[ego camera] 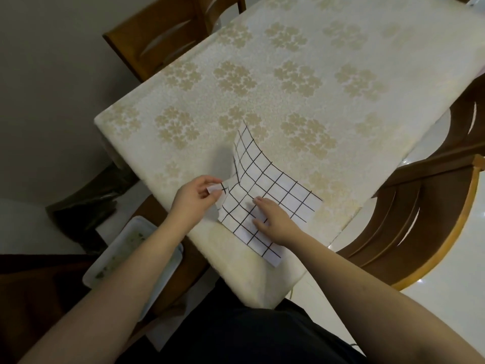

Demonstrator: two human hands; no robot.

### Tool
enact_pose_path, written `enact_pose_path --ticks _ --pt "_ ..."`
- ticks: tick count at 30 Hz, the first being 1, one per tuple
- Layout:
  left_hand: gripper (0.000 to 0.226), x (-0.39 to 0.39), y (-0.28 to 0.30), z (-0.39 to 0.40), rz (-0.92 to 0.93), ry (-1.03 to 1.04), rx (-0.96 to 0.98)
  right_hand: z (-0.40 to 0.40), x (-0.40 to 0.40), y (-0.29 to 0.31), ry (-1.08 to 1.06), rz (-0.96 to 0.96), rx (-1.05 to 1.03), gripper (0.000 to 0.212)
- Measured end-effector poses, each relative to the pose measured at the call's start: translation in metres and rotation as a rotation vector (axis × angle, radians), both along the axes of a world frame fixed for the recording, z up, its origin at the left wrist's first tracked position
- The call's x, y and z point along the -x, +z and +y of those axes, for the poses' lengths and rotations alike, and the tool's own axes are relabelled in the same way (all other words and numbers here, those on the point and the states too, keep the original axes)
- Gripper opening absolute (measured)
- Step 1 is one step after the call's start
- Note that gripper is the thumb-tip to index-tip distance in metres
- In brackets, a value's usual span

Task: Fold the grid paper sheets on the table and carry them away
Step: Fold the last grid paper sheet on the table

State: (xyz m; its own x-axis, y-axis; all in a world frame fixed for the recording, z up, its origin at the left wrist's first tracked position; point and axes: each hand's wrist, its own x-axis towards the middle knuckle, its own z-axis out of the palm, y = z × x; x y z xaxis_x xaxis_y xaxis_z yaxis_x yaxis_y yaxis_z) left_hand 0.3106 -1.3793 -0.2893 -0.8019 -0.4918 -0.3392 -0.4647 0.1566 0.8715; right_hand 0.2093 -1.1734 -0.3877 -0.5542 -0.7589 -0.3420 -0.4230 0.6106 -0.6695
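1. Sheet point(265, 190) at near desk point(301, 82) corner, long axis running far-left to near-right.
2. Left hand point(195, 198) pinching lifted left corner between fingers point(210, 179).
3. Right hand point(273, 219) flat, pinning sheet, nearer its middle.

1. The bench point(301, 82) beyond the grid paper point(273, 195) lies bare under its flowered cloth, open to my hands across its whole far stretch.
2. The paper's far corner curls up off the cloth and stands in the way there.
3. A wooden chair point(409, 222) crowds the bench's right edge.
4. Another chair point(168, 35) backs the far left corner.
5. A white tray point(131, 256) sits below the near left edge.
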Motion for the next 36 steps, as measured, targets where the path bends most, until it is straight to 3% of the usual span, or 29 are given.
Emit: enact_pose_path --ticks 7,11,16,19,21,23,27,30,36 --pt "0.010 -0.008 0.002 0.049 -0.052 -0.267 0.032 0.039 0.006 0.013 -0.610 -0.257 0.217 0.036" --pt "0.002 -0.003 -0.007 0.066 -0.105 -0.439 0.024 0.060 0.009 0.016 -0.773 -0.284 0.247 0.034" --pt "0.020 0.011 -0.018 0.071 -0.157 -0.625 -0.055 0.077 0.007 0.018 -0.996 -0.293 0.220 0.034" --pt "0.017 0.024 -0.038 0.060 -0.145 -0.581 -0.099 0.082 0.000 0.018 -1.073 -0.314 0.236 0.039" --pt "0.018 0.033 -0.053 0.050 -0.134 -0.516 0.038 0.081 -0.007 0.019 -1.109 -0.305 0.232 0.045" --pt "0.033 0.040 -0.070 0.035 -0.156 -0.537 0.310 0.077 -0.015 0.018 -1.107 -0.288 0.221 0.051" --pt "0.063 0.044 -0.104 0.008 -0.148 -0.968 0.863 0.062 -0.031 0.015 -1.053 -0.210 0.171 0.055" --pt "0.070 0.041 -0.123 0.009 -0.074 -1.147 0.958 0.050 -0.043 0.013 -1.066 -0.145 0.123 0.055" --pt "0.067 0.035 -0.145 0.012 -0.017 -1.167 0.974 0.034 -0.053 0.012 -1.164 -0.158 0.101 0.057"
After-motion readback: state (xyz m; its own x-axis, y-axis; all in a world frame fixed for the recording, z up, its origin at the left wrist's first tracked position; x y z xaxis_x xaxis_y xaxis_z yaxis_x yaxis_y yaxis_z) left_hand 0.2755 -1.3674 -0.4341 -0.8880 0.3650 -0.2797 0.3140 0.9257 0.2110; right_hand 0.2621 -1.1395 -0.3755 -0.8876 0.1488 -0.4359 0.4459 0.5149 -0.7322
